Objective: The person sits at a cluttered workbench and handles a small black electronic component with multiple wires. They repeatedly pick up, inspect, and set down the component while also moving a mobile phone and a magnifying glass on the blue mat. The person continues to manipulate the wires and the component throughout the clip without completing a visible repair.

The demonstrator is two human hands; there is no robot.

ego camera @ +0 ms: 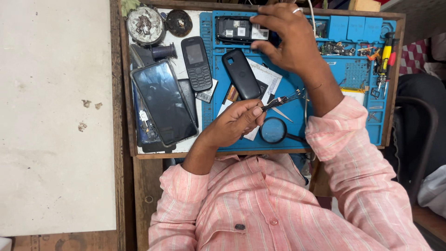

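Observation:
My left hand (234,123) grips a pair of tweezers (284,99) whose tips point right, over the blue work mat (357,81). My right hand (284,39), with a ring on one finger, reaches to the far edge of the mat and pinches the right end of an opened black keypad phone body (232,30) with its insides showing. A black phone back cover (241,74) lies on white papers (269,76) between the two hands. A magnifying glass (273,130) lies just right of my left hand.
A black keypad phone (196,62) and a large smartphone (162,102) lie at the left of the wooden tray (139,155). Round tins (145,25) with small parts sit at the far left. Screwdrivers (385,58) and small circuit parts (332,47) are at the right.

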